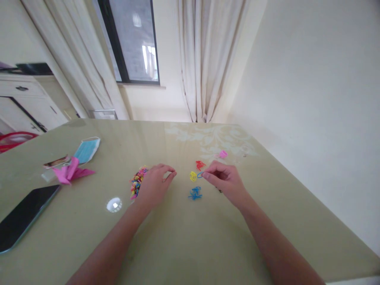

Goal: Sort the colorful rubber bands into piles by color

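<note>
My right hand (224, 178) pinches a small blue rubber band (200, 175) between thumb and forefinger, just above the table. Close by lie small heaps of yellow rubber bands (192, 176), red rubber bands (200, 165) and blue rubber bands (195, 193). A few dark bands (219, 190) show partly from under my right hand. My left hand (156, 182) is beside a mixed pile of colourful rubber bands (136, 184), covering its right part. Its thumb and forefinger tips come together; whatever they may hold is too small to make out.
The glossy table (178, 245) borders a white wall on the right. Behind the heaps is a pink item (223, 154). To the left lie a phone (26, 215), pink folded paper (71, 172), a blue face mask (87, 149) and a round shiny object (114, 204).
</note>
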